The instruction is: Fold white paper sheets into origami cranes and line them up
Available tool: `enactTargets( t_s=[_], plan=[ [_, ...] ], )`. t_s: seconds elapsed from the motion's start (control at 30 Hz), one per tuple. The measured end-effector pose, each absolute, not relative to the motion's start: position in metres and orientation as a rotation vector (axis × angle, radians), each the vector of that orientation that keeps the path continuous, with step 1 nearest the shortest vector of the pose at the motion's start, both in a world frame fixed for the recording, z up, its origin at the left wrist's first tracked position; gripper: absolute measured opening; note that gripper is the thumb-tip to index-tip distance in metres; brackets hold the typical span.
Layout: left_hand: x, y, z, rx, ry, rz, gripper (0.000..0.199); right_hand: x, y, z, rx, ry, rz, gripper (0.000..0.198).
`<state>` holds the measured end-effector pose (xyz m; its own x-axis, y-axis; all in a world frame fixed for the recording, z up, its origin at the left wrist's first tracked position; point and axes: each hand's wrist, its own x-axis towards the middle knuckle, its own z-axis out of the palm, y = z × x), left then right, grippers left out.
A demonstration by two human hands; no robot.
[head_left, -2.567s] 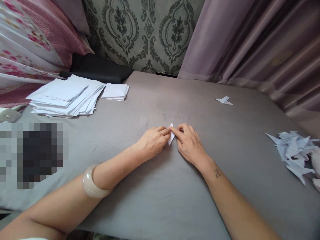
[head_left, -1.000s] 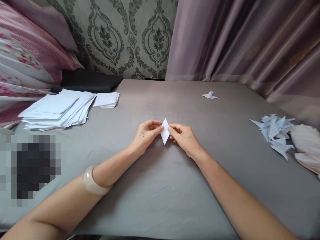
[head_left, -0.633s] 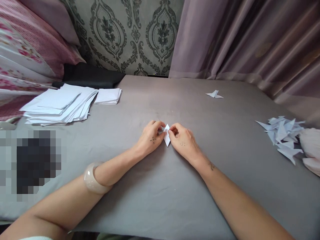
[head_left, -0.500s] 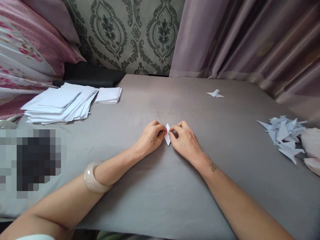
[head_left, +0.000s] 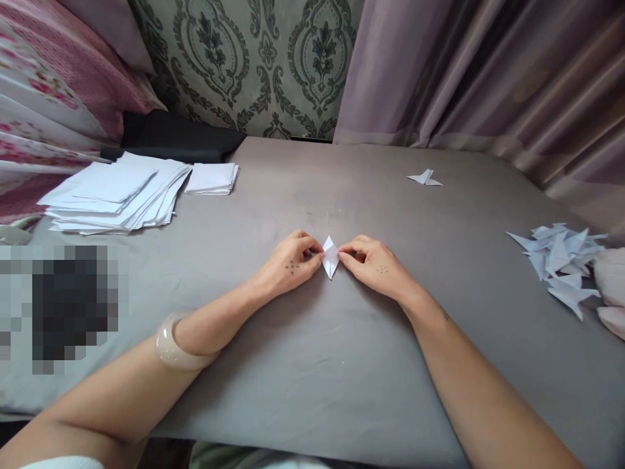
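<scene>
Far left corner of the grey cloth-covered desk: large uneven stack of white paper sheets; directly to its right, a smaller stack of white paper. Nearer the front edge, a glossy cream bangle sits on the left forearm.

Mid-desk, well back from the front edge: the left hand has its grip, thumb and finger, pinching the left corner of a small white diamond-shaped folded paper. The right hand mirrors it, grip pinching the right corner. Points run toward the far and front edges; a crease shows in the lower half.

Risks noted: uneven pull between the grips could skew the crease or tear a side corner; a loose pinch could let the layers slip out of line.

Further right, near the far edge, one white winged folded-paper piece. By the right edge, a heap of similar white pointed folded pieces, beside pale pink fabric. A sleeve brush could scatter that heap.
</scene>
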<state>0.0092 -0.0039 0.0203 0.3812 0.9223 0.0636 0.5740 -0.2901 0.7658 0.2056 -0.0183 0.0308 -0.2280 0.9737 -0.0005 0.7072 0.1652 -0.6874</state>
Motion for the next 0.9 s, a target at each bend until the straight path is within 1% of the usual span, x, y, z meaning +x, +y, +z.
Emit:
enactTargets(
  t_s=[0.3,0.6,0.9],
  plan=[
    [0.015,-0.003,0.021,1.959,1.383,0.678,0.014,0.200,-0.016,0.022,-1.639,-1.925,0.680,0.016],
    [0.018,0.000,0.017,1.951,1.400,0.678,0.014,0.196,-0.016,0.021,-1.745,-1.977,0.566,0.020],
    [0.017,0.002,0.019,1.974,1.369,0.659,0.016,0.193,-0.015,0.022,-1.779,-2.007,0.526,0.021]
  ],
)
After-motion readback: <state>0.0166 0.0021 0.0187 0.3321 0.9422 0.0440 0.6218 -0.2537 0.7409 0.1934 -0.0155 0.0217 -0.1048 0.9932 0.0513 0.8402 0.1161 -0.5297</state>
